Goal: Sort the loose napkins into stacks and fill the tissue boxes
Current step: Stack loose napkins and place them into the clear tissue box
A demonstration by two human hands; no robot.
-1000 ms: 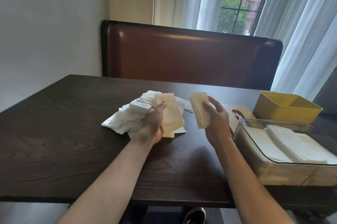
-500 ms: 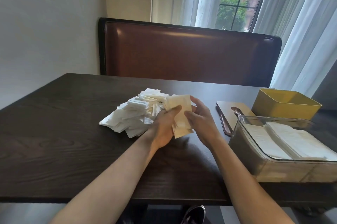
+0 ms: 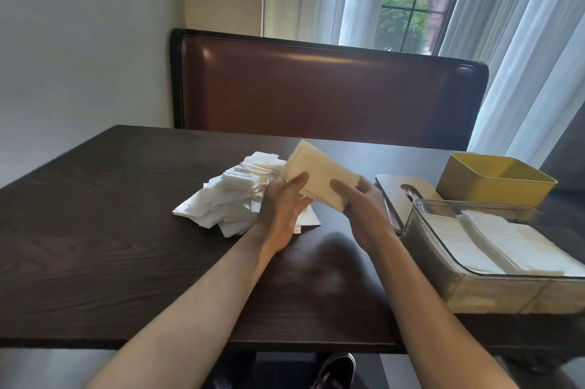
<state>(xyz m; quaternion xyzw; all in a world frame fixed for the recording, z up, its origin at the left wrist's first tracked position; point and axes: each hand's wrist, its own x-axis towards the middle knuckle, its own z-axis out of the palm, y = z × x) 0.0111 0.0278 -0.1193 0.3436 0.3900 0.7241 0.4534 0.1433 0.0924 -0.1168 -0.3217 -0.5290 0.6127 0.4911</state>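
Dark wood fills the view: a table [image 3: 95, 230] set against a brown padded bench back [image 3: 329, 87], with a curtained window behind it. Both hands meet over the middle of the table on a small cream stack of napkins [image 3: 319, 174]. The left hand [image 3: 285, 208] holds its near left part, thumb laid across the face, and the right hand [image 3: 361, 208] pinches the lower right end, thumb on top with the other fingers hidden behind. The stack is lifted and tilted, its long axis running from upper left, far from the person, down to the right. Just left of it, touching the table and partly behind the left hand, lies the loose pile of white napkins [image 3: 231, 198], still untidy. The clear box [image 3: 443, 262] stands at the right edge, near the right forearm, open on top and already holding two rows of folded napkins. So the right hand looks the nearer one for carrying the stack across, and the stack would likely need turning to match those rows. Between hands and box the tabletop shows bare wood, though a flat board with a handle [image 3: 399, 189] and a yellow box [image 3: 493, 179] stand just beyond that path.
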